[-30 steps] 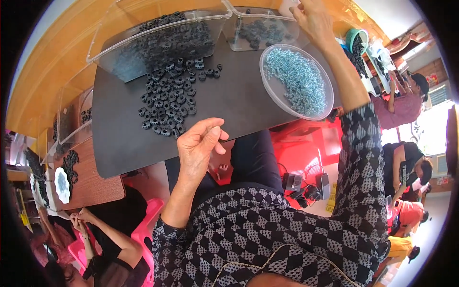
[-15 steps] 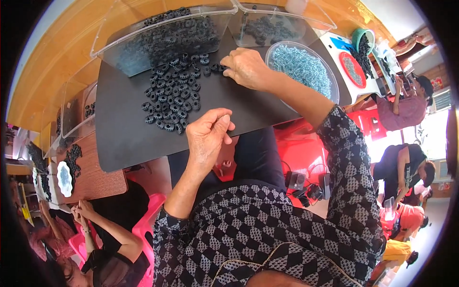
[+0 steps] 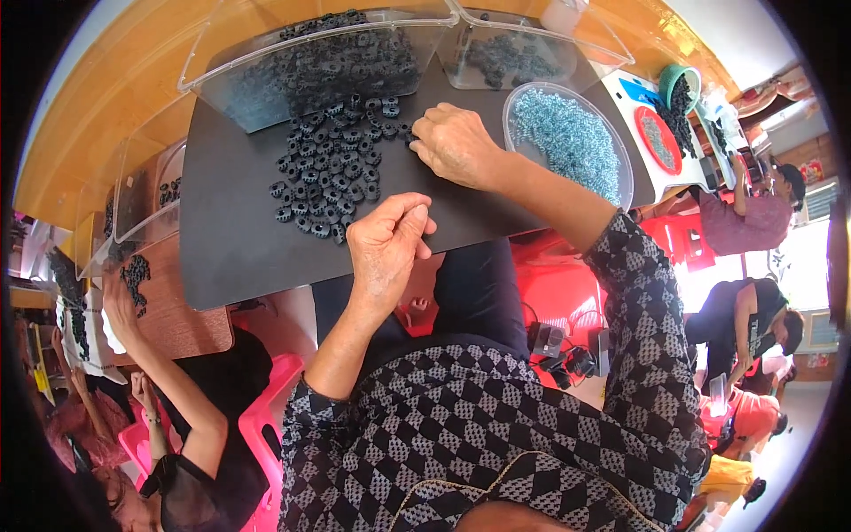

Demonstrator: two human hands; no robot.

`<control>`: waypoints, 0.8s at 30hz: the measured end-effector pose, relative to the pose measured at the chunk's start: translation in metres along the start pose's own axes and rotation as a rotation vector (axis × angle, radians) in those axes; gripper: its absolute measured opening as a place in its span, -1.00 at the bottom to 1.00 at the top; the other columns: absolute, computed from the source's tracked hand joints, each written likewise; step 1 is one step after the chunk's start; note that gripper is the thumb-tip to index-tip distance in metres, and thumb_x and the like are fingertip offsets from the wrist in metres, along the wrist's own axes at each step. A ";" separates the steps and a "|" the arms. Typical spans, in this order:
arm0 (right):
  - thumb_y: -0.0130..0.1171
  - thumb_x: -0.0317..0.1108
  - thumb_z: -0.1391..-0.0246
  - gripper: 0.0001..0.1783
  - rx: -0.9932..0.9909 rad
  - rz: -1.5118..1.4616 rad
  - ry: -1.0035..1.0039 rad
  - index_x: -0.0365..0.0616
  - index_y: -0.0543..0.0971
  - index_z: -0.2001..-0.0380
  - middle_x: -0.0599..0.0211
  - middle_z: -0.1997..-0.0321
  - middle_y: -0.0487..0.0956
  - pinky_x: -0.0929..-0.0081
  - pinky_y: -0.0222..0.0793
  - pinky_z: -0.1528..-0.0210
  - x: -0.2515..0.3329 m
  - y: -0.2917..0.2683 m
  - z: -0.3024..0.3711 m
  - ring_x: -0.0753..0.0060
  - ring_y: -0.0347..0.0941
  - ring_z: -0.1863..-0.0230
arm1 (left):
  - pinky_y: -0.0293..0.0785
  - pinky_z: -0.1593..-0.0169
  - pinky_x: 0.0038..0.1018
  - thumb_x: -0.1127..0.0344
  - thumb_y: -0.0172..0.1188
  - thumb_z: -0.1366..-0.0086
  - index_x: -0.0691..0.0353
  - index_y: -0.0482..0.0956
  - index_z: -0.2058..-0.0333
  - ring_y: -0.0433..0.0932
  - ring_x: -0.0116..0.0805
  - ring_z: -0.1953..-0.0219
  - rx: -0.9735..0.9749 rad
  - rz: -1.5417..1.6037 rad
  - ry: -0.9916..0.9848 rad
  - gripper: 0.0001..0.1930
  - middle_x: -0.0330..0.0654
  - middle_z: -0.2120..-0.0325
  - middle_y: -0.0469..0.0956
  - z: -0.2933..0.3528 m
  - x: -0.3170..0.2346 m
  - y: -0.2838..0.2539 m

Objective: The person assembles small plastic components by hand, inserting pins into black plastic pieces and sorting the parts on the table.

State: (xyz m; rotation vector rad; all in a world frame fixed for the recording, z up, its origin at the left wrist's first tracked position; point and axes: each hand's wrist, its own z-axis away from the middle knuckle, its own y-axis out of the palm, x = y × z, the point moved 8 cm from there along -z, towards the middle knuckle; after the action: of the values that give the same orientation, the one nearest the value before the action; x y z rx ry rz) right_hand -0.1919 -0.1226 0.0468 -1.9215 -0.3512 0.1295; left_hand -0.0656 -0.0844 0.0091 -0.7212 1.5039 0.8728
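My left hand [image 3: 385, 248] is closed above the near edge of the dark table, thumb pressed against the curled forefinger. Whatever it may hold is hidden. Farther off and to the right, my right hand [image 3: 456, 146] hovers low over the tabletop, back up, its fingers bent and drawn together. Its fingertips are beside a few small black ridged plastic parts [image 3: 390, 129] at the right end of a loose pile. The pile's main part [image 3: 328, 173] spreads to the left of both hands. I cannot make out what the right fingertips hold.
Clear plastic bins [image 3: 239, 66] of black parts line the table's far side. A round clear tub [image 3: 630, 177] of tiny shiny bluish pieces [image 3: 567, 133] stands right of my right hand. At left, a co-worker's arm [image 3: 177, 390] reaches over a brown table [image 3: 191, 310].
My right hand has drawn slightly nearer to me, away from the bins. My left hand keeps its closed pose. The co-worker at left has stretched an arm over the brown table.
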 end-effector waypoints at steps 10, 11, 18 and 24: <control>0.09 -0.29 -0.08 -0.77 0.298 -0.850 0.347 -0.27 0.56 0.42 0.39 0.63 0.48 0.55 0.27 0.48 0.001 -0.006 0.036 0.57 0.33 0.56 | 0.37 0.46 -0.64 0.52 0.19 -0.11 0.34 0.53 0.20 0.42 -0.56 0.55 -0.198 -0.112 0.246 -0.77 -0.28 0.51 0.50 -0.007 -0.013 -0.018; 0.08 -0.27 -0.10 -0.75 0.353 -0.943 0.351 -0.27 0.57 0.41 0.45 0.65 0.46 0.63 0.23 0.51 0.006 -0.005 0.040 0.67 0.28 0.58 | 0.37 0.46 -0.64 0.52 0.20 -0.10 0.33 0.53 0.20 0.42 -0.55 0.54 -0.165 -0.171 0.277 -0.76 -0.28 0.51 0.49 -0.007 -0.017 -0.015; 0.05 -0.22 -0.13 -0.71 0.411 -1.130 0.455 -0.24 0.57 0.48 0.48 0.65 0.46 0.68 0.19 0.53 0.022 -0.012 0.048 0.70 0.26 0.59 | 0.36 0.45 -0.68 0.57 0.20 -0.08 0.35 0.53 0.30 0.40 -0.61 0.56 -0.097 -0.075 0.161 -0.84 -0.29 0.55 0.48 -0.009 -0.010 -0.008; 0.06 -0.18 -0.11 -0.67 0.371 -1.283 0.586 -0.18 0.55 0.58 0.45 0.64 0.47 0.71 0.17 0.54 0.022 -0.008 0.055 0.71 0.25 0.60 | 0.39 0.44 -0.68 0.53 0.21 -0.11 0.36 0.51 0.26 0.41 -0.61 0.51 -0.039 0.232 0.086 -0.81 -0.30 0.52 0.48 -0.008 -0.007 -0.006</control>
State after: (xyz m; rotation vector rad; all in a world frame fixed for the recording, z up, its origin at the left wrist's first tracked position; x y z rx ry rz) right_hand -0.1864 -0.0643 0.0357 -1.0098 -0.9858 -1.0983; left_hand -0.0643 -0.0943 0.0156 -0.6269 1.6744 1.0590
